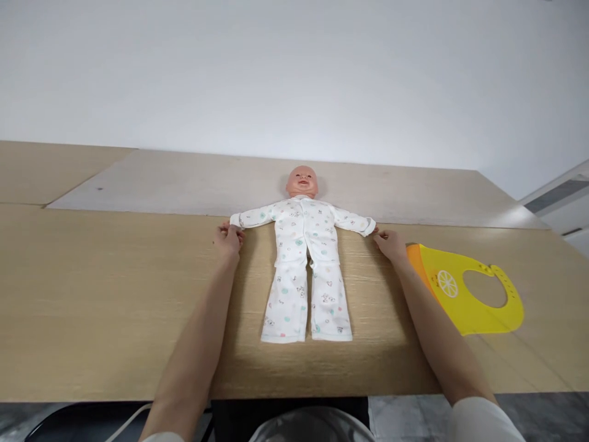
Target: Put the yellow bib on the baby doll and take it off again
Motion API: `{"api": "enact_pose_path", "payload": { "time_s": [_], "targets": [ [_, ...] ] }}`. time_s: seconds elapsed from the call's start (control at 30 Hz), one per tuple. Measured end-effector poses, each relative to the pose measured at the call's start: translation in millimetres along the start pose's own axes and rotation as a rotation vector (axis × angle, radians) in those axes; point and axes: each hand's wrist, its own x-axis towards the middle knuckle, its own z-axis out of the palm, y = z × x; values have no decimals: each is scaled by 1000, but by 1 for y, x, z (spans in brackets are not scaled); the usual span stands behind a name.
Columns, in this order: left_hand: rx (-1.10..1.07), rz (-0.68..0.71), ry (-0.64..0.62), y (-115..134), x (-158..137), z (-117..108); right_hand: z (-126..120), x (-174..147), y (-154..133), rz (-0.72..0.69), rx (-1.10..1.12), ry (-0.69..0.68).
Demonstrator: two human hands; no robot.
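A baby doll [302,183] lies on its back at the middle of the table, its arms stretched out to both sides. It wears a white printed long-sleeved top [304,227] and matching trousers [286,301]; its feet do not show. At the doll's arm on the left, my left hand [229,238] is closed around the end by the sleeve cuff. My right hand [389,244] pinches the doll's other hand, just beyond the rolled cuff. Fingers partly hide both doll hands.
A yellow bib [490,316] with an orange pocket edge and a citrus-slice print lies at the right, beside my right forearm. A pale translucent sheet [193,184] covers the table's [115,307] back part, before a white wall. Below the front edge is a dark chair [78,423].
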Motion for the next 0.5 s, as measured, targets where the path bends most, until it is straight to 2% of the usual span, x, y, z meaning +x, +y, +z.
{"api": "enact_pose_path", "payload": {
  "time_s": [0.2,0.27,0.37,0.43,0.5],
  "targets": [
    [16,127,51,-6,-8,-3,-3,-6,-6,-15,14,-25],
    [24,168,25,-8,-12,-3,-9,-7,-6,-34,43,-79],
    [42,204,-45,-10,-14,-2,-28,-5,1,-21,205,-178],
    [61,213,-91,-11,-14,-1,-43,-2,14,27,342,-154],
    [78,216,-118,-12,-13,0,-59,2,35,87,423,-41]
  ]
}}
